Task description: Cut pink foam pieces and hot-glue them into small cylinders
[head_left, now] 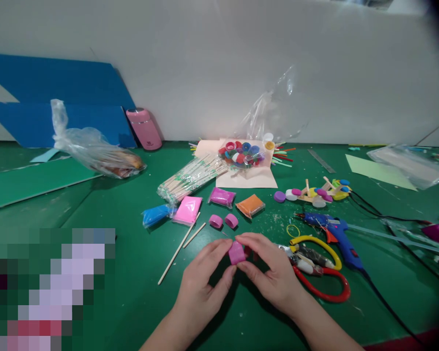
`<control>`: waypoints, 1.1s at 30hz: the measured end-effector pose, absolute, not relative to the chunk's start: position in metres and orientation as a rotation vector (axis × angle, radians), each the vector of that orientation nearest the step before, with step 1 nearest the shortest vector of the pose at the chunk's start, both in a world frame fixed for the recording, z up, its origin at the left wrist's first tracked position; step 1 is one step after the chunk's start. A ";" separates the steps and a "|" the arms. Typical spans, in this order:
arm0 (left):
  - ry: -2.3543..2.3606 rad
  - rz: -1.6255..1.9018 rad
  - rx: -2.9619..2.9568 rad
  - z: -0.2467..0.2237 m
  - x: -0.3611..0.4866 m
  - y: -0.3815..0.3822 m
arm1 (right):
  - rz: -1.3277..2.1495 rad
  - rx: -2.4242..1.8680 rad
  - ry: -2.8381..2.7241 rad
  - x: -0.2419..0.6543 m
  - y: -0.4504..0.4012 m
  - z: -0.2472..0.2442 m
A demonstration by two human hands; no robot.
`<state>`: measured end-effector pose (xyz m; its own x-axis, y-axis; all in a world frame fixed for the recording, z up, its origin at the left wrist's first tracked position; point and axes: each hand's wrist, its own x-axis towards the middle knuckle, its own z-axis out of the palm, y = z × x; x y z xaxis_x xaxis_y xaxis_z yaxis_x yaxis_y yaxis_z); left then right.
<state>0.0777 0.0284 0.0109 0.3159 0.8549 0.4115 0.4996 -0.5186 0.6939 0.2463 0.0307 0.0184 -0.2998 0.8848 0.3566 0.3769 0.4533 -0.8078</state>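
Between the fingertips of my left hand (208,275) and my right hand (269,268) is a small pink-purple piece (236,253). It looks like a band or cap, and both hands pinch it from the sides just above the table. Two pink rings or caps, a left one (215,221) and a right one (231,221), stand just beyond my fingers. Farther off lie soft packets in purple (222,197), orange (250,205), pink (187,210) and blue (157,215). Left of my hands rest a long wooden stick (179,248) and a shorter stick (194,235).
Scissors (322,287) with red and yellow handles lie by my right forearm, beside a corded blue glue gun (336,234). Behind are bagged sticks (193,178), bagged bottle caps (245,156), a pink bottle (144,129) and a stick-and-cap assembly (318,192). A wall closes the back.
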 end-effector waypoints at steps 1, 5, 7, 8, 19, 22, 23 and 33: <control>1.211 1.081 2.149 0.011 0.078 0.028 | 0.764 -1.066 -1.879 0.246 0.030 0.019; 1.236 1.081 2.146 0.014 0.078 0.027 | 0.760 -1.079 -1.885 0.245 0.030 0.018; 1.235 1.078 2.144 0.015 0.079 0.028 | 0.762 -1.084 -1.884 0.245 0.030 0.017; 1.235 1.075 2.145 0.016 0.079 0.028 | 0.760 -1.084 -1.883 0.245 0.030 0.017; 1.236 1.055 2.178 0.012 0.077 0.030 | 1.007 -1.085 -1.755 0.249 0.025 0.021; 1.212 1.055 2.183 0.012 0.078 0.029 | 0.988 -1.119 -1.743 0.249 0.028 0.019; 1.211 1.059 2.168 0.012 0.078 0.029 | 0.975 -1.126 -1.750 0.249 0.029 0.018; 1.155 1.005 1.483 0.021 0.079 0.032 | 0.893 -1.102 -1.818 0.249 0.030 0.017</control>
